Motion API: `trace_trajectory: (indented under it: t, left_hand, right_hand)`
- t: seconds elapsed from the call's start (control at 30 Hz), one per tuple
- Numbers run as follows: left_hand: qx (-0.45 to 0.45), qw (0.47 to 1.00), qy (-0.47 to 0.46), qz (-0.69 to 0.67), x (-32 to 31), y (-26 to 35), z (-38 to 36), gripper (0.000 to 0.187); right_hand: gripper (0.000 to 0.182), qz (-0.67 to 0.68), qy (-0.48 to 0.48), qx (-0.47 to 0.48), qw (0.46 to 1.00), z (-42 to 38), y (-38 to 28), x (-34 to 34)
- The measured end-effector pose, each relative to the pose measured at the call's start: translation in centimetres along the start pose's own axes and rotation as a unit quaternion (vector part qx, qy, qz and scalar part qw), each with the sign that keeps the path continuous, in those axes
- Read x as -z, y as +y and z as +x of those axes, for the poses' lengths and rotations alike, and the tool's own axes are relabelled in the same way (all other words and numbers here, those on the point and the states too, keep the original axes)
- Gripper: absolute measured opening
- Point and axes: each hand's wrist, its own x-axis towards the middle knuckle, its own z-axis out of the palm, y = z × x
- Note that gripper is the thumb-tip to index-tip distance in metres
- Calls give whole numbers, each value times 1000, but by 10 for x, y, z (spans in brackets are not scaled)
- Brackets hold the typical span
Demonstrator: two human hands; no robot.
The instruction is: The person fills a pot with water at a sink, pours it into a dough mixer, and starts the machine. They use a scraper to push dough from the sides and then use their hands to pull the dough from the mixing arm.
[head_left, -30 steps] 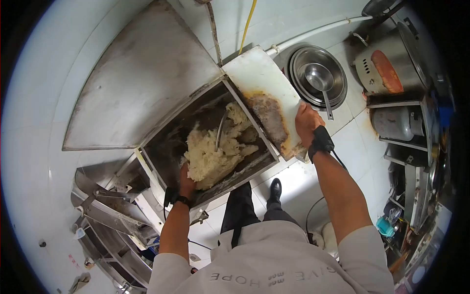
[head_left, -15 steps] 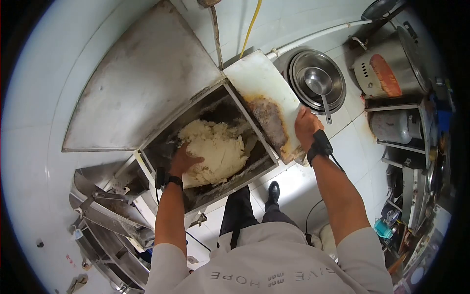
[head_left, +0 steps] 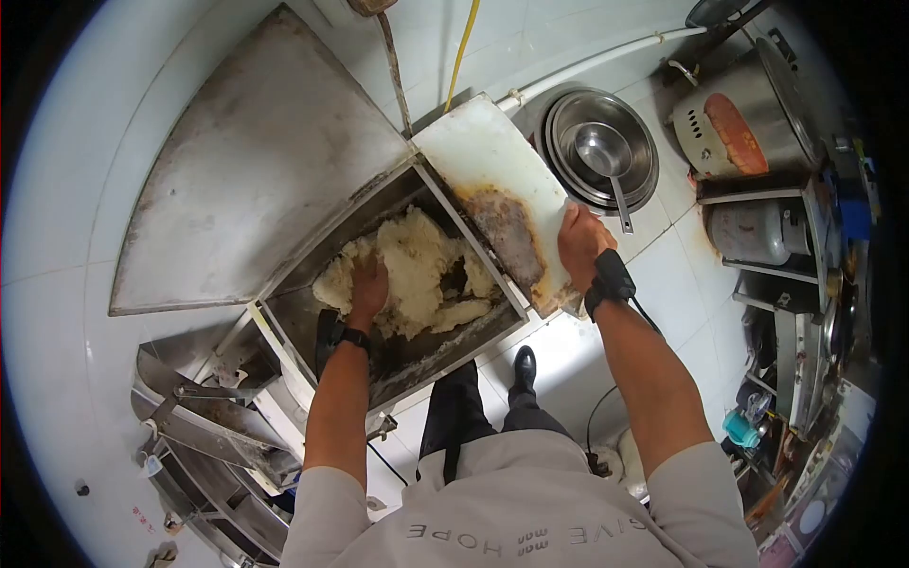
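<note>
"What stands out?"

"The broad metal panel (head_left: 256, 170) fills the far left. Beside it sits the open metal trough (head_left: 303, 320), with the rust-stained white top (head_left: 488, 142) along its right side."

"And the pale dough (head_left: 412, 251)?"

"Inside the trough, in a ragged heap. It looked more compact half a second ago; now a dark gap shows toward its right side, with a separate-looking strip near the front wall."

"Meaning?"

"I'd judge it's loose and uneven, not one smooth lump."

"Where are the hands?"

"The left hand (head_left: 369, 284) has moved farther in, onto the dough's left part. Its fingers point into the mass and are partly hidden, so I can't tell how wide they're spread or whether they grip any. The right hand (head_left: 582, 244) is half curled at the white top's outer edge. Its underside is hidden, so I can't tell whether it grips."

"Anything smaller?"

"A ladle (head_left: 603, 151), in the nested bowls (head_left: 634, 128)."
</note>
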Motion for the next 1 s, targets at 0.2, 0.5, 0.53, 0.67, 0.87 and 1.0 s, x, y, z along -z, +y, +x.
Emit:
trace_trajectory:
  t: [0.2,0.5,0.53,0.67,0.87,1.0]
  left_hand:
    - [-3,940,-112,-323,22,30,-31,75]
    - [-41,941,-101,-319,-31,-46,-51,66]
    - [-36,949,-105,-295,-25,-49,-60,67]
    - [-84,969,-137,-189,-18,-70,-78,73]
    - [-92,959,-164,-210,-31,-28,-118,109]
    - [-84,969,-201,-117,-57,1,-113,128]
  right_hand:
    - [45,6,16,19,1000,-2,-1,3]
    - [46,13,17,22,1000,-4,-4,7]
    - [46,13,16,22,1000,-4,-4,7]
    - [46,1,13,5,1000,-4,-8,8]
    - [46,-2,31,4,1000,-4,-6,3]
    - [45,-6,9,6,1000,-4,-7,8]
